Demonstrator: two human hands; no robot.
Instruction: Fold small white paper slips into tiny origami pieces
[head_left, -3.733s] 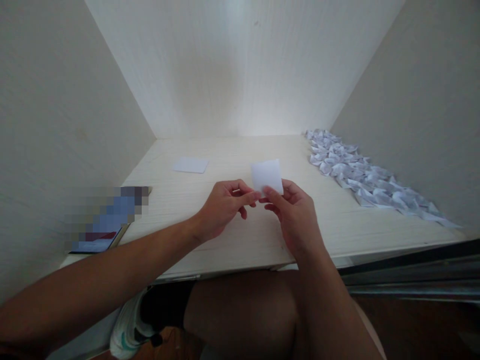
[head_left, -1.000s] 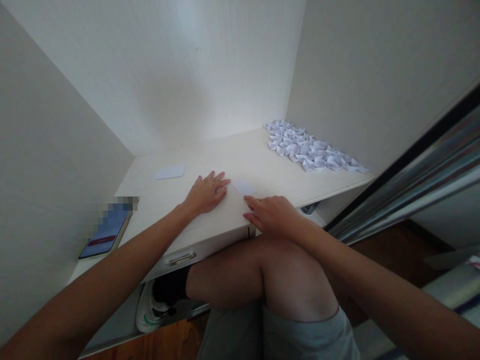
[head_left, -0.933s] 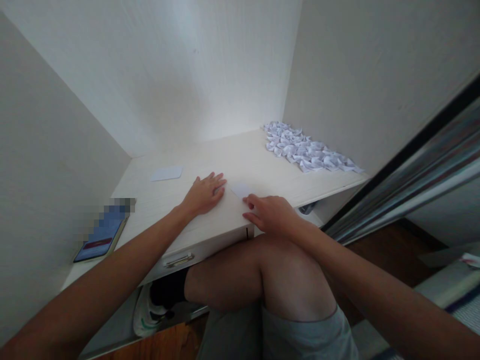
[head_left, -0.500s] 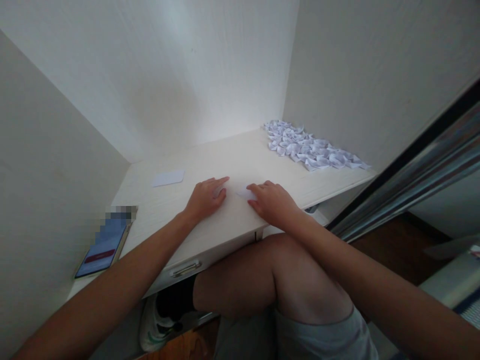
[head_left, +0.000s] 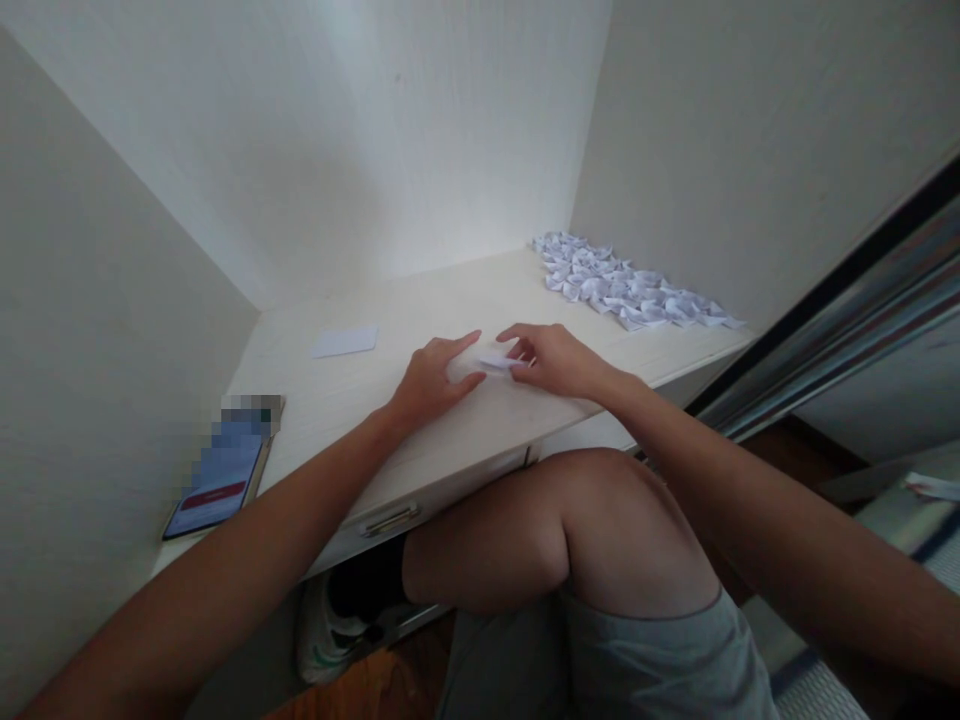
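Observation:
A small folded piece of white paper [head_left: 499, 362] is tilted up off the desk between my hands. My right hand [head_left: 559, 360] pinches its right end between thumb and fingers. To the left, my left hand [head_left: 435, 378] has its thumb and index finger spread apart, their tips close to the paper's left end. Whether the left thumb touches the paper I cannot tell. Beyond the left hand, a flat white paper slip [head_left: 345, 341] lies on the white desk [head_left: 420, 300].
Many small folded paper pieces [head_left: 622, 285] lie in rows along the right wall. A phone [head_left: 221, 470] with a lit, partly blurred screen rests at the desk's left edge. A drawer handle [head_left: 390, 518] is on the desk front, above my crossed legs.
The folded paper has come up off the desk in my right hand, its fingers now more curled. My left hand's thumb and index finger have spread wider. The view has shifted slightly.

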